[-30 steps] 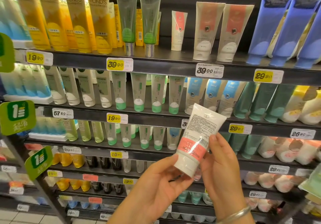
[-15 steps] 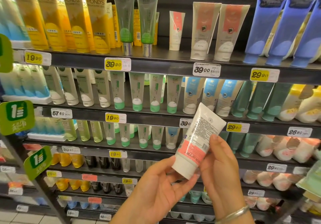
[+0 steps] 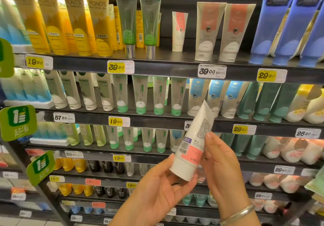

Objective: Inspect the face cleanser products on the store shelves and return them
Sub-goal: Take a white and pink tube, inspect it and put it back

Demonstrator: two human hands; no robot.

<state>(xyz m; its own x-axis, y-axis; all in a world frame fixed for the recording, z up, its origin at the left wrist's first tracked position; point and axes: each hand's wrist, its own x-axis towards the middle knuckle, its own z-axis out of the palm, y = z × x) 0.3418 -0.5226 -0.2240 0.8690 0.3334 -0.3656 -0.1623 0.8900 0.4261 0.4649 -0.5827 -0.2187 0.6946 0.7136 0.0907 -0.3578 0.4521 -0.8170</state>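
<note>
A small white cleanser tube (image 3: 190,148) with a pink band and printed back label is held cap-down, tilted to the right, in front of the middle shelves. My left hand (image 3: 157,189) supports its cap end from below with palm up and fingers around the cap. My right hand (image 3: 222,166) grips the tube's right side, thumb on the label. On the top shelf (image 3: 166,66) a matching small pink-and-white tube (image 3: 179,31) stands next to two larger ones (image 3: 224,32).
Dark shelves full of upright tubes: yellow ones (image 3: 70,24) top left, two green ones (image 3: 138,22), blue ones (image 3: 284,29) top right. Price tags (image 3: 211,71) line the shelf edges. Green promo signs (image 3: 17,122) stick out at left. A silver bangle (image 3: 236,213) is on my right wrist.
The tube has been turned in my hands, so its side edge and barcode now face me. Both hands keep hold of it in about the same place.
</note>
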